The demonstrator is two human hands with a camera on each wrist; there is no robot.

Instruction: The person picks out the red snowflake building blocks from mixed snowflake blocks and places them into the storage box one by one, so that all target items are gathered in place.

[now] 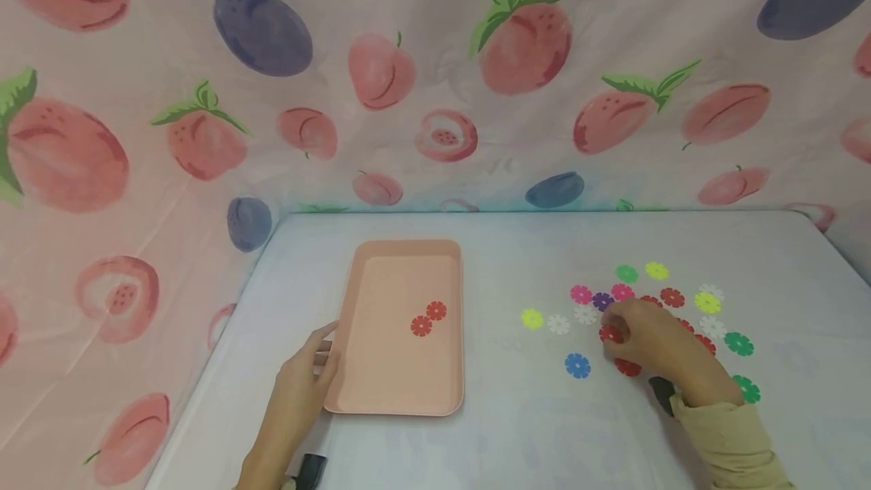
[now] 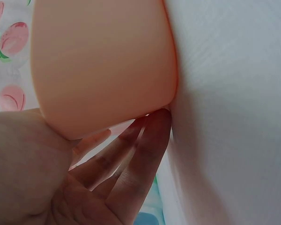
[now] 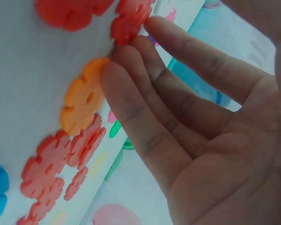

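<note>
My left hand [image 1: 299,380] lies against the left side of a peach-coloured tray [image 1: 401,399], its extended fingers touching the outer wall near the base. In the left wrist view the tray wall [image 2: 103,65] hides part of the thumb side. Two red notched snowflake discs [image 1: 421,326] lie inside the tray. Over on the right, my right hand [image 1: 649,342] reaches into a spread of colourful snowflake discs. Its thumb and fingertips pinch a red snowflake disc [image 1: 610,334]. An orange disc [image 3: 83,98] lies close to the fingertips in the right wrist view; the thumb tip is hidden there.
Around the right hand are scattered more discs: a blue one [image 1: 578,366], a purple one [image 1: 602,302], a green one [image 1: 739,344], a yellow one [image 1: 533,319] and several others. Fruit-patterned cloth [image 1: 435,82] hangs behind the white table [image 1: 503,437].
</note>
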